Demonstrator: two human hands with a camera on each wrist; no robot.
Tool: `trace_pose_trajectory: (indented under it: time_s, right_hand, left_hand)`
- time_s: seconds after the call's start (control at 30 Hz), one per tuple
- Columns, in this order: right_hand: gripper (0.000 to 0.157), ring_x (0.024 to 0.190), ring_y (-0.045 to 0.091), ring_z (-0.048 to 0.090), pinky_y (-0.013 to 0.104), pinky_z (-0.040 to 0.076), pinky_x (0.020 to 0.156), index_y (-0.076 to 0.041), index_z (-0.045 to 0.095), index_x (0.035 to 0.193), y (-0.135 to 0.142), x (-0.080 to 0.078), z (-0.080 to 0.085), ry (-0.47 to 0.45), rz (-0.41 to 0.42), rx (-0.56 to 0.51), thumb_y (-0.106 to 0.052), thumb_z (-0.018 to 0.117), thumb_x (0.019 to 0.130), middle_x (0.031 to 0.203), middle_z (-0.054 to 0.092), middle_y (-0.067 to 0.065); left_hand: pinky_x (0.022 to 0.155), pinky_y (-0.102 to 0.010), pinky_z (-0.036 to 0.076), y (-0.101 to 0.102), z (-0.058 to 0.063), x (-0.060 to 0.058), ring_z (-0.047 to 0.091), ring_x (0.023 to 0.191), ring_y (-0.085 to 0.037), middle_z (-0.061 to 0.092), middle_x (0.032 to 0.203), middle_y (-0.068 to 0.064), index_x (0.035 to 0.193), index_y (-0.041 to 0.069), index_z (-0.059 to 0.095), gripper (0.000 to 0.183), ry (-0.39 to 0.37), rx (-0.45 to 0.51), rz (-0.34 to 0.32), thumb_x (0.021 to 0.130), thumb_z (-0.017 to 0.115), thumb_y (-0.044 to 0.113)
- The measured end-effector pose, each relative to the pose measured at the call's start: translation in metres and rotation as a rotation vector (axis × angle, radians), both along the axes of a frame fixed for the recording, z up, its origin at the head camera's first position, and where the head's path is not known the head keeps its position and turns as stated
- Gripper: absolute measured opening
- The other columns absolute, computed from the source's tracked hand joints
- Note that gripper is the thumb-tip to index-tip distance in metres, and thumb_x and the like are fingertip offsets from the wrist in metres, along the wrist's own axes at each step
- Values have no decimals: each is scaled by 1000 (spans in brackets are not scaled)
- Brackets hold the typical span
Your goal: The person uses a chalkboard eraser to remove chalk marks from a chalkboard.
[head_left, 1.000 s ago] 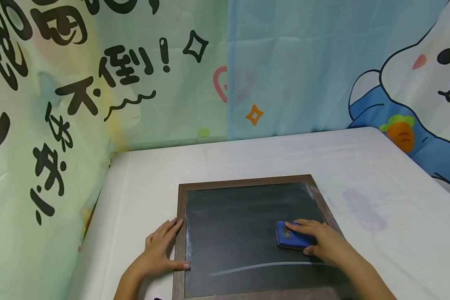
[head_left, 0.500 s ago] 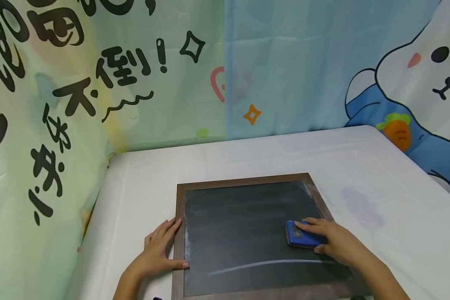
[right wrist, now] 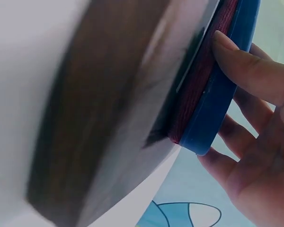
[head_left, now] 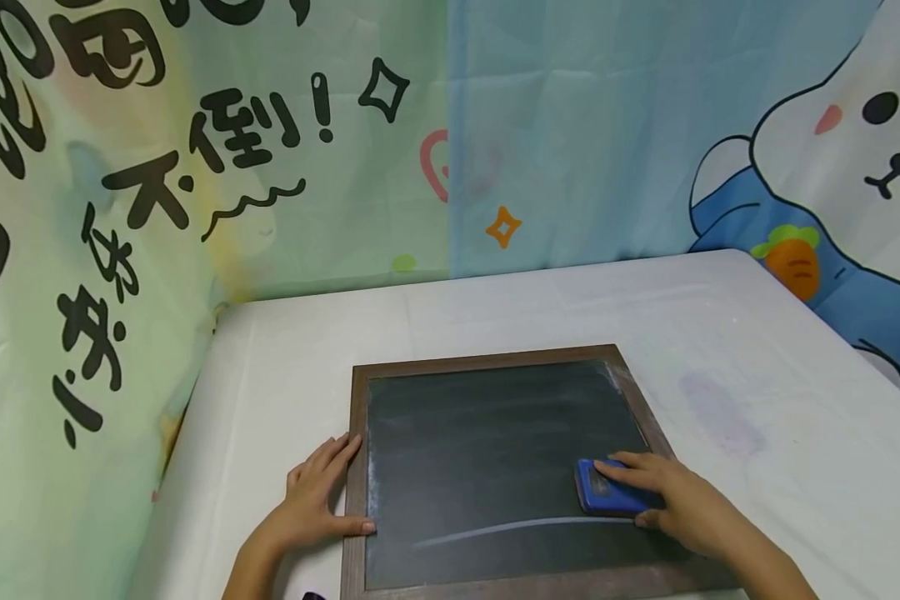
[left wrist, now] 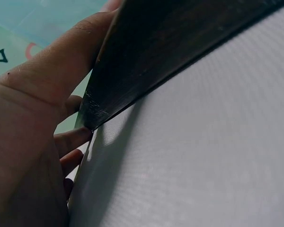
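Note:
A framed chalkboard [head_left: 457, 450] lies on the white-covered table, with one curved chalk line [head_left: 510, 526] across its lower part. My right hand [head_left: 686, 504] grips a blue chalkboard eraser [head_left: 603, 487] by its sides, on the right part of the board close above that line. In the right wrist view the dark red felt [right wrist: 199, 90] faces the board, and the thumb lies along the eraser's edge. On the left, my left hand [head_left: 311, 500] rests at the wooden frame [head_left: 357, 467], thumb on top and straight fingers along the outer side.
The white tablecloth [head_left: 292, 358] surrounds the board and bears a faint purple stain [head_left: 720, 412] at right. Printed curtains [head_left: 585, 150] hang behind and at left. A small dark object [head_left: 313, 596] shows at the bottom edge, left of the board.
My right hand has slid the eraser to the right, then toward me, down to the chalk line. My left hand has stayed at the frame.

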State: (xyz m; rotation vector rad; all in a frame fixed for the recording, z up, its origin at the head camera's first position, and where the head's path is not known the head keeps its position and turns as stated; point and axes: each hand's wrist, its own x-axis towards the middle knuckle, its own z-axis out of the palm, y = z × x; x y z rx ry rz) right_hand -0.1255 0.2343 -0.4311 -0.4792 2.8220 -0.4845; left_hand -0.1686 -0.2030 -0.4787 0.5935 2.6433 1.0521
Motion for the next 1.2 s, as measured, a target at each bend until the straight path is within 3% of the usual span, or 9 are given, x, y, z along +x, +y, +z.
trace_pose_trajectory:
  time_s: [0.33, 0.73, 1.0, 1.2]
  right_hand:
    - [68, 109, 49, 47, 56, 43, 81, -20, 53, 129, 9, 19, -10, 44, 80, -48, -11, 77, 66, 127, 51, 22]
    - [65, 107, 46, 48, 56, 41, 80, -16, 54, 128, 15, 16, -20, 63, 111, -107, -22, 76, 68, 124, 53, 22]
    - [72, 112, 46, 45, 55, 42, 83, -10, 47, 133, 8, 16, -14, -82, -32, -77, -17, 77, 68, 127, 51, 20]
    - [70, 110, 44, 47, 53, 42, 85, -11, 51, 128, 4, 13, -12, 10, 21, -121, -16, 79, 64, 125, 53, 20]
  left_hand:
    - [98, -58, 10, -2, -1, 0, 12, 137, -37, 20, 150, -14, 145, 14, 24, 104, -3, 5, 16, 63, 78, 48]
    - [96, -59, 11, -4, -4, -2, 14, 136, -39, 21, 150, -15, 145, 14, 24, 104, 33, 11, 2, 63, 77, 49]
    - [96, -59, 12, -5, -4, -3, 15, 136, -39, 22, 149, -15, 145, 14, 25, 103, 47, 9, -2, 63, 78, 49]
    - [96, -58, 11, -5, -6, -4, 14, 136, -38, 21, 150, -14, 145, 15, 24, 103, 51, 14, 3, 63, 78, 48]
